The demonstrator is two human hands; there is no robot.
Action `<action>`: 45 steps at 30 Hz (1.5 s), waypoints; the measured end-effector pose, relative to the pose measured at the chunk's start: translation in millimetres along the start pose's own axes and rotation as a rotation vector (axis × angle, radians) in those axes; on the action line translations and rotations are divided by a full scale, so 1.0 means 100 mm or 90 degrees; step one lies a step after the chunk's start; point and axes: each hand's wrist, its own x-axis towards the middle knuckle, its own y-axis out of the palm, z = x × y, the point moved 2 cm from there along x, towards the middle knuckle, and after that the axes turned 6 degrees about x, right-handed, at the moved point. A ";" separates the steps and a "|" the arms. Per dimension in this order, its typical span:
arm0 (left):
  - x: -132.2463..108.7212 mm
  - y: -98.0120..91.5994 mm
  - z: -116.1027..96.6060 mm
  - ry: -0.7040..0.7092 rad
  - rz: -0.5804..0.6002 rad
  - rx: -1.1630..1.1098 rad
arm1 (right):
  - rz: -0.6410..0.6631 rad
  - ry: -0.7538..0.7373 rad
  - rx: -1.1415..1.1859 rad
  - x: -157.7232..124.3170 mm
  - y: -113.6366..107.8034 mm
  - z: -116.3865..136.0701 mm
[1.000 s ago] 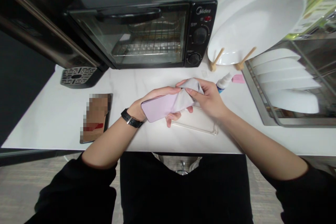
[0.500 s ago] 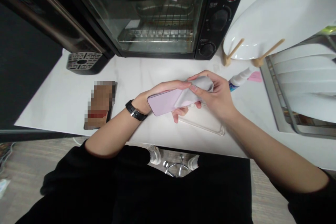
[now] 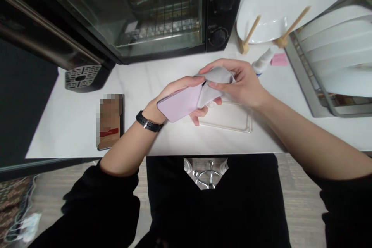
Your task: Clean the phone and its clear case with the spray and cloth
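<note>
A pale purple phone (image 3: pixel 178 105) lies back side up in my left hand (image 3: pixel 174 88), whose thumb and fingers grip its edges. My right hand (image 3: pixel 242 83) pinches a grey cloth (image 3: pixel 213 91) and presses it over the phone's far right end, around the camera area. The cloth hides most of that end. Below my hands a clear phone case (image 3: pixel 229 118) lies on the white counter. Just beyond my right hand stands a white spray bottle (image 3: pixel 264 60), its lower part partly hidden.
A black toaster oven (image 3: pixel 162 52) stands at the back, beside a machine with a drip tray (image 3: pixel 83 78). Another phone (image 3: pixel 110 124), its screen blurred, lies at left. Plates fill a rack (image 3: pixel 312 97) at right. A pink slip (image 3: pixel 279 59) lies near the bottle.
My view has tilted down and shifted. The cloth has moved slightly on the phone, baring a dark spot near the camera end. Both hands keep their hold.
</note>
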 end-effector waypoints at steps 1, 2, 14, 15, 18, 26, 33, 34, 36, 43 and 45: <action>0.01 0.00 0.00 0.001 0.001 -0.004 | -0.006 -0.011 0.005 0.00 0.01 -0.01; 0.01 0.01 0.00 0.001 -0.001 0.000 | -0.010 -0.021 0.009 0.01 0.01 -0.03; 0.02 0.07 -0.03 0.024 -0.024 0.060 | -0.069 -0.026 -0.054 -0.01 0.03 -0.09; 0.02 0.07 -0.03 0.016 -0.028 0.056 | -0.082 -0.005 -0.058 -0.02 0.03 -0.09; 0.02 0.07 -0.03 -0.022 -0.045 0.045 | -0.106 0.028 -0.049 -0.02 0.03 -0.12; 0.03 -0.02 0.01 -0.016 -0.012 -0.019 | -0.071 0.013 -0.020 0.02 0.04 -0.04; 0.03 0.02 0.01 -0.007 0.011 -0.018 | -0.014 0.064 -0.033 0.01 -0.03 0.07; 0.03 0.03 0.01 -0.008 0.010 -0.013 | -0.017 0.051 -0.031 0.01 -0.02 0.06; 0.03 0.05 0.02 -0.012 -0.003 -0.001 | -0.033 0.031 -0.032 0.00 -0.01 0.01; 0.02 0.05 0.02 -0.001 -0.023 0.018 | 0.012 -0.027 -0.049 0.00 -0.04 0.08; -0.01 0.04 0.00 0.015 -0.016 0.040 | 0.080 -0.007 -0.061 0.04 -0.08 0.20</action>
